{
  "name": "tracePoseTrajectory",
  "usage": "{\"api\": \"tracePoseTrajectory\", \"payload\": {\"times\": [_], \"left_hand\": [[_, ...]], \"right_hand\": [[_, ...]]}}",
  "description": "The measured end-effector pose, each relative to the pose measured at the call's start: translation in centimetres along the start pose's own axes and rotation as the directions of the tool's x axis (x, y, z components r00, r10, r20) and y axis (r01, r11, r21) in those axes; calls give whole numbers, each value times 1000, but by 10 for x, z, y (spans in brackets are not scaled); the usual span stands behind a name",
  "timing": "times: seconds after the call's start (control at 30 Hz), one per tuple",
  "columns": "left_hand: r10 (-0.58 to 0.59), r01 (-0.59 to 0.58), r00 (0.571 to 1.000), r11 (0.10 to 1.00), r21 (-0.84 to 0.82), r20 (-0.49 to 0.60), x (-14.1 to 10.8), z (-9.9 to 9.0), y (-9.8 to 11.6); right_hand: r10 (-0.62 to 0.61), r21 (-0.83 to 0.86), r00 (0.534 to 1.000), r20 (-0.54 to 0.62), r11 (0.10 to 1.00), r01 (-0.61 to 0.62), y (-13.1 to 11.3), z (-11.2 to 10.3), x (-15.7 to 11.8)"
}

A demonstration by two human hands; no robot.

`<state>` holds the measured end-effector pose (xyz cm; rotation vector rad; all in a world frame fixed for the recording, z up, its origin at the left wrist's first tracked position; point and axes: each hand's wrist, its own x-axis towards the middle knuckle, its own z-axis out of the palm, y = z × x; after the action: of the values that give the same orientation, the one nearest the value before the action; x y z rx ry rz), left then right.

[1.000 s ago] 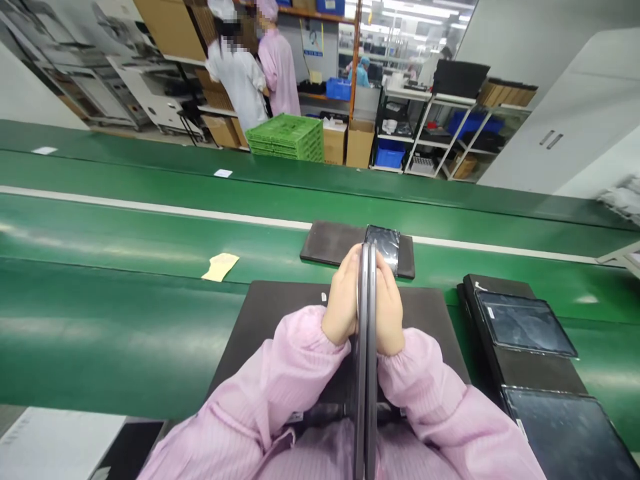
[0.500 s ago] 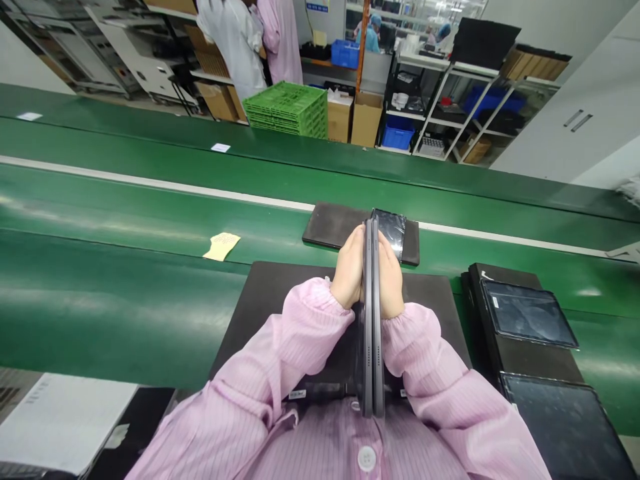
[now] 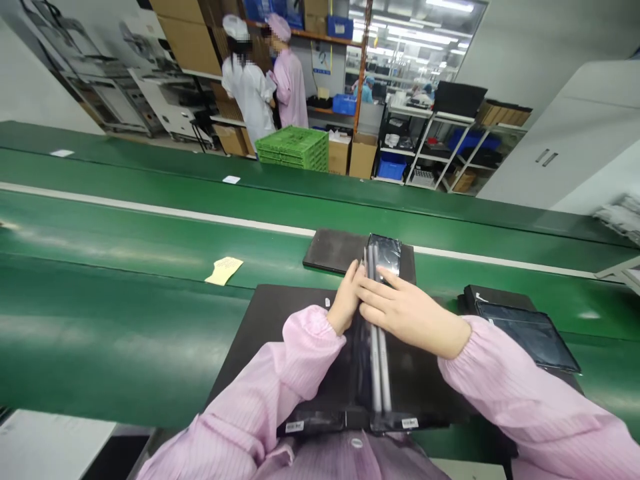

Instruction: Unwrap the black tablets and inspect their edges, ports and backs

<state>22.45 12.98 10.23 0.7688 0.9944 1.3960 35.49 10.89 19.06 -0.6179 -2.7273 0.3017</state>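
Two thin grey tablets (image 3: 381, 370) stand on edge side by side above a large black case (image 3: 280, 333) in front of my body. On their left side my left hand (image 3: 345, 297) grips them, its fingers partly hidden behind. My right hand (image 3: 400, 313) reaches across from the right, fingers stretched over the tablets' upper edge and touching it. A smaller device in clear film (image 3: 387, 252) lies on a dark flat box (image 3: 333, 250) just beyond my hands.
Dark-screened tablets (image 3: 533, 333) rest on black boxes at the right. A yellow paper note (image 3: 224, 271) lies on the green conveyor surface (image 3: 125, 300). Green crates (image 3: 295, 148), shelves (image 3: 430, 147) and two people stand beyond it.
My right hand has shifted from flat against the tablets' right side to lying across their upper edge. The view has tilted up, so the scene sits lower.
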Motion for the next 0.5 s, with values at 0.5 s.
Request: {"api": "tracePoseTrajectory", "payload": {"times": [0.5], "left_hand": [[-245, 300, 940, 926, -231, 238, -112, -48, 12]], "right_hand": [[875, 856, 438, -205, 377, -353, -24, 34, -55]]}}
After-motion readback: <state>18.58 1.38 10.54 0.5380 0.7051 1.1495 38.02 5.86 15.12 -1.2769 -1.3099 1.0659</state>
